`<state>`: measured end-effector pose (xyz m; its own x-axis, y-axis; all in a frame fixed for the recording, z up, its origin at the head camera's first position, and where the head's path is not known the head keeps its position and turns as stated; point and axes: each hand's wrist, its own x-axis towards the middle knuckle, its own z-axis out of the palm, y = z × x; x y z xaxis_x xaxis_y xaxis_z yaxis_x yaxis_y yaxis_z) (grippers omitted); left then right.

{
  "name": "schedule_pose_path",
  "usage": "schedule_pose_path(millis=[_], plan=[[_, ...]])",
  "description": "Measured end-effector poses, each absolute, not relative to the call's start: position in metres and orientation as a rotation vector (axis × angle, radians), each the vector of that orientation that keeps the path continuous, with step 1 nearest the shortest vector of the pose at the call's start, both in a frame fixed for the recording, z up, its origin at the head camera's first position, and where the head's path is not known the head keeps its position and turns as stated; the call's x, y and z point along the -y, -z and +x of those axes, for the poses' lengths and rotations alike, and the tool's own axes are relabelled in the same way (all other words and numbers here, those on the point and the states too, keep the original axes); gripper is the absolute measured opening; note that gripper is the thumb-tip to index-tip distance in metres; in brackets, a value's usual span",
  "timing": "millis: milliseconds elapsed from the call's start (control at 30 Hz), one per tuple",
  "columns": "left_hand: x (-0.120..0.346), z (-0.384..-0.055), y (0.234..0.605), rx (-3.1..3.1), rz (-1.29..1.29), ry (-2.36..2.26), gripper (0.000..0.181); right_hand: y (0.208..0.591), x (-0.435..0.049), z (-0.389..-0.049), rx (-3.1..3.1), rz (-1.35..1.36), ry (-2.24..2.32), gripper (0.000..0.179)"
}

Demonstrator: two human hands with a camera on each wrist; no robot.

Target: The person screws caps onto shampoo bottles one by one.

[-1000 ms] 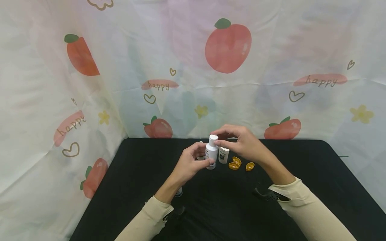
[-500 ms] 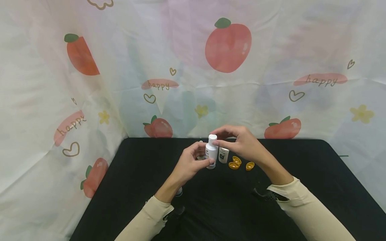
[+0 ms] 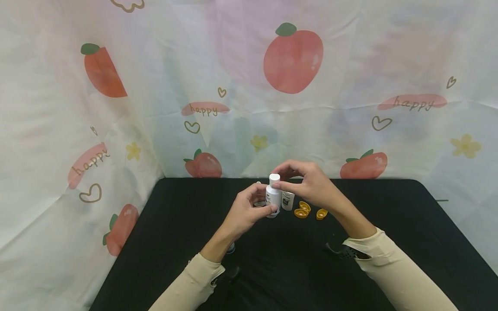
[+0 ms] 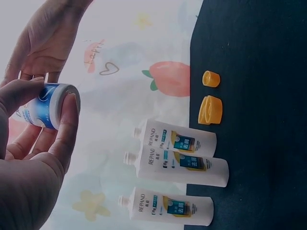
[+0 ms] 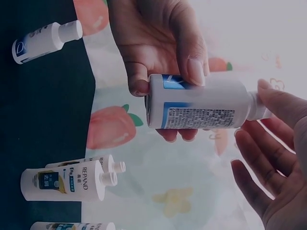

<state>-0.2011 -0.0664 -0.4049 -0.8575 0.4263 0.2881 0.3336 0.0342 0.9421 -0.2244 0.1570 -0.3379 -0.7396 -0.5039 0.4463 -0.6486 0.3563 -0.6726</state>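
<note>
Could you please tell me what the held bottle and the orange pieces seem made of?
The held bottle looks like smooth plastic, perhaps satin-finished: its opaque white body shows soft, even shading. The orange pieces are probably moulded plastic too, given their uniform colour and clean edges; their gloss is hard to judge.

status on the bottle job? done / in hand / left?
Looks done: three bottles stand uncapped, and yellow caps lie loose on the table.
In hand: the left hand grips a blue-and-white bottle; the right hand pinches its white cap.
Probably left: getting that cap off, then the second blue-and-white bottle, standing capped.
</note>
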Motion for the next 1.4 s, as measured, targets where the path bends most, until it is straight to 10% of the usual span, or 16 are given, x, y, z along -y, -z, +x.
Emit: schedule_pose_path(millis=[1400], plan=[[0.067, -0.2, 0.403, -2.216, 0.775, -1.987, 0.045, 0.345, -0.153, -0.225, 2.302, 1.161, -1.359, 0.04]])
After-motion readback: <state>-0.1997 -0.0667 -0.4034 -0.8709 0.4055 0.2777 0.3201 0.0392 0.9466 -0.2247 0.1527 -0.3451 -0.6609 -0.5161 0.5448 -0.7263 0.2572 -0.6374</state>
